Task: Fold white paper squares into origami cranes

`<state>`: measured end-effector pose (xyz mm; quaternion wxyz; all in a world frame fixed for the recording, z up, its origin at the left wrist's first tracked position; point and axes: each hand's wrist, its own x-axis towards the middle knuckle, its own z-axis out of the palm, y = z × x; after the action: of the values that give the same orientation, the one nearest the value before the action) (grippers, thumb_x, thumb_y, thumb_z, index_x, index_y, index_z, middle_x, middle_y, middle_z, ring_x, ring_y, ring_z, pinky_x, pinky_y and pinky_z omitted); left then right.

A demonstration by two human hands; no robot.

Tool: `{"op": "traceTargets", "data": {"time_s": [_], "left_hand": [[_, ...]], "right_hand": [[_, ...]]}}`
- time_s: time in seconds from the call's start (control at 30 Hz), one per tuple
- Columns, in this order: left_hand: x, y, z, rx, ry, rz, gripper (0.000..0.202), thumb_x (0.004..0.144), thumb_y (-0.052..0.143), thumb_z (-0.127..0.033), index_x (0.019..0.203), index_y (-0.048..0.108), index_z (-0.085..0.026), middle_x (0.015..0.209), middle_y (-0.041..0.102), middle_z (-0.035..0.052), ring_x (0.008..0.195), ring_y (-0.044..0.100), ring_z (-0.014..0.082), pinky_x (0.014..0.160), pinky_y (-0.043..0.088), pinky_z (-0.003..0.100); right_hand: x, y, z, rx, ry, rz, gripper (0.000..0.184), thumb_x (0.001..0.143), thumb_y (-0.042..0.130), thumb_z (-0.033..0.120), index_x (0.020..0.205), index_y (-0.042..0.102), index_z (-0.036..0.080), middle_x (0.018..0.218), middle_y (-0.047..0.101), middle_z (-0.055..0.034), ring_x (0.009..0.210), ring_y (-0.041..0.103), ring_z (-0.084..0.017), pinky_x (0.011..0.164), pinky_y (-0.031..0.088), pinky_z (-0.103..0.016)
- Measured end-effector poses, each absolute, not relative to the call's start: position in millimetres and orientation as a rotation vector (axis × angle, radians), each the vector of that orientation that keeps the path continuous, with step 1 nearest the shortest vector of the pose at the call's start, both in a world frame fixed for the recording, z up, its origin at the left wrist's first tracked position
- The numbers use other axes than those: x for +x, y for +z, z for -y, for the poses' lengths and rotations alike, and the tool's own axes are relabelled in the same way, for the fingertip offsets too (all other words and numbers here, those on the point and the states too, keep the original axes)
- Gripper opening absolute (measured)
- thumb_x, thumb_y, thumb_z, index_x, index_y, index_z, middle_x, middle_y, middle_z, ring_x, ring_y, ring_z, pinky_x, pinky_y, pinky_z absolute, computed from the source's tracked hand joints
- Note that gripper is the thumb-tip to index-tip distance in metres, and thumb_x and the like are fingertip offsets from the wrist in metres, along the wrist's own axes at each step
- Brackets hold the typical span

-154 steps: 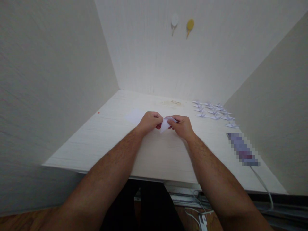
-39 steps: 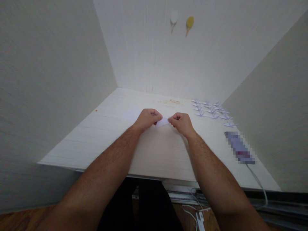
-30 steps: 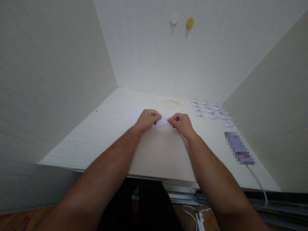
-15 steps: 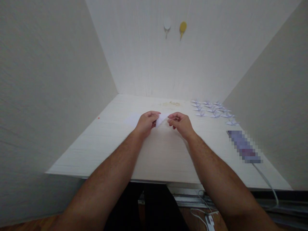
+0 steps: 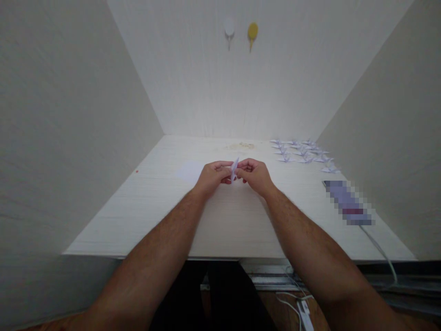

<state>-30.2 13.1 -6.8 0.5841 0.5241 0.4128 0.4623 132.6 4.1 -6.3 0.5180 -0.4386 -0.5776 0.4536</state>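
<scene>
A small piece of folded white paper (image 5: 234, 169) stands nearly edge-on between my two hands, above the middle of the table. My left hand (image 5: 215, 177) pinches it from the left, thumb on the near side. From the right, my right hand (image 5: 254, 174) grips the same paper with thumb and fingertips. The paper's inner folds are too small to make out. Just left of my left hand, flat white paper (image 5: 190, 171) lies on the table.
Several folded paper cranes (image 5: 303, 151) sit in rows at the back right of the white table (image 5: 148, 220). A blurred-out phone-like device (image 5: 347, 202) with a cable (image 5: 381, 253) lies at the right. Walls enclose the back and sides. A power strip (image 5: 305, 315) is on the floor.
The folded paper has turned from showing its flat triangular face to nearly edge-on. My right hand has closed in on it, and the view has shifted slightly.
</scene>
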Motion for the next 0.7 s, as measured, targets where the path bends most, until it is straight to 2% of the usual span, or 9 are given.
{"op": "traceTargets", "data": {"time_s": [0.13, 0.27, 0.5, 0.7], "left_hand": [[-31.8, -7.8, -11.5, 1.235, 1.043, -0.873, 0.050, 0.060, 0.081, -0.024, 0.107, 0.066, -0.012, 0.089, 0.073, 0.0114, 0.073, 0.068, 0.0182, 0.066, 0.053, 0.031], [-32.3, -9.9, -12.7, 1.257, 1.039, -0.852, 0.051, 0.057, 0.083, -0.019, 0.105, 0.067, -0.012, 0.088, 0.073, 0.0106, 0.073, 0.068, 0.0177, 0.069, 0.053, 0.032], [-31.2, -7.8, -11.3, 1.246, 1.032, -0.862, 0.048, 0.062, 0.080, -0.022, 0.106, 0.066, -0.012, 0.089, 0.074, 0.0114, 0.076, 0.069, 0.0190, 0.071, 0.053, 0.032], [-30.7, -9.7, -14.4, 1.234, 1.047, -0.899, 0.050, 0.061, 0.079, -0.021, 0.107, 0.064, -0.010, 0.089, 0.073, 0.0125, 0.074, 0.069, 0.0192, 0.070, 0.053, 0.033]], "right_hand": [[133.9, -7.9, -5.3, -1.067, 1.049, 1.382, 0.027, 0.063, 0.075, 0.036, 0.077, 0.062, 0.017, 0.060, 0.065, -0.0004, 0.051, 0.059, -0.012, 0.042, 0.043, -0.021], [134.0, -8.6, -5.9, -1.079, 1.042, 1.397, 0.024, 0.065, 0.073, 0.033, 0.079, 0.063, 0.016, 0.061, 0.066, -0.0007, 0.052, 0.059, -0.012, 0.042, 0.044, -0.021], [134.1, -8.3, -5.5, -1.104, 1.032, 1.410, 0.023, 0.066, 0.072, 0.033, 0.080, 0.063, 0.016, 0.062, 0.066, -0.0011, 0.052, 0.059, -0.013, 0.042, 0.043, -0.021], [132.5, -8.3, -6.3, -1.152, 0.986, 1.407, 0.015, 0.067, 0.067, 0.025, 0.078, 0.062, 0.016, 0.059, 0.064, 0.0000, 0.050, 0.058, -0.012, 0.041, 0.043, -0.021]]}}
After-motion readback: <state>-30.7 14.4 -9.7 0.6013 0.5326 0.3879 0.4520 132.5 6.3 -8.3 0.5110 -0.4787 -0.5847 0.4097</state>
